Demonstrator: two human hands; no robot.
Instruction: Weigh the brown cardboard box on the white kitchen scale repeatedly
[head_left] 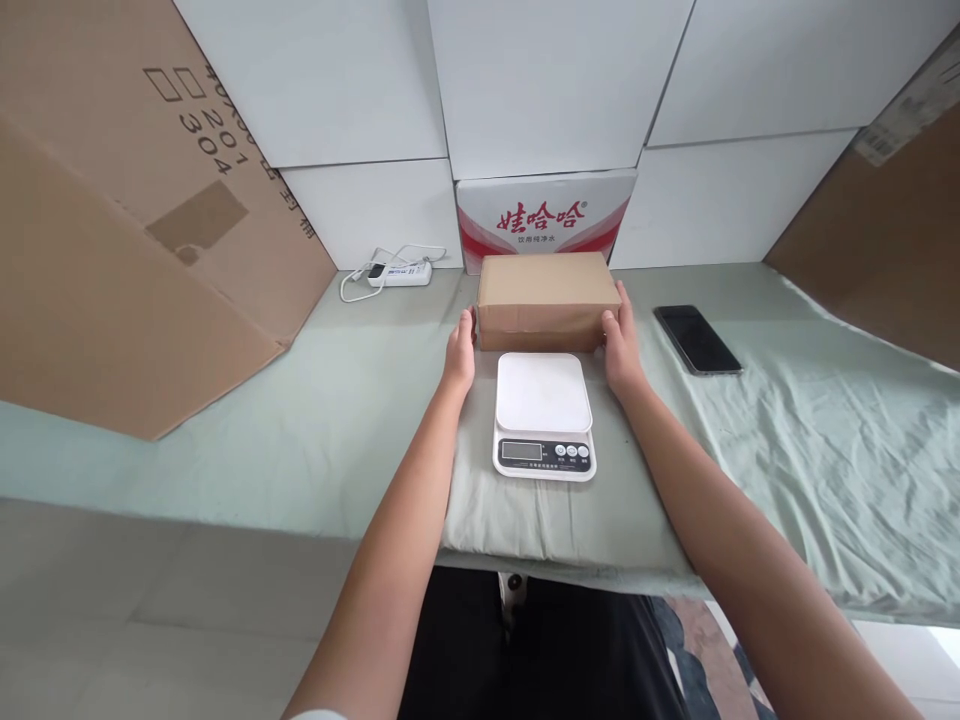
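A closed brown cardboard box [549,290] sits on the cloth-covered table behind a white kitchen scale [544,393]. My left hand [461,350] presses against the box's left side, its fingers partly hidden. Around the right end of the box is my right hand [621,335], with the thumb on the front face and fingers along the side. Both hands grip the box between them. The scale's platform bears nothing, and its display looks blank.
A smartphone [697,340] lies to the right. At the back left is a white power strip [400,274] with a cable. Behind the small box stands a red-and-white carton [544,215]. Large cardboard boxes flank the table, the left one [150,250] nearer.
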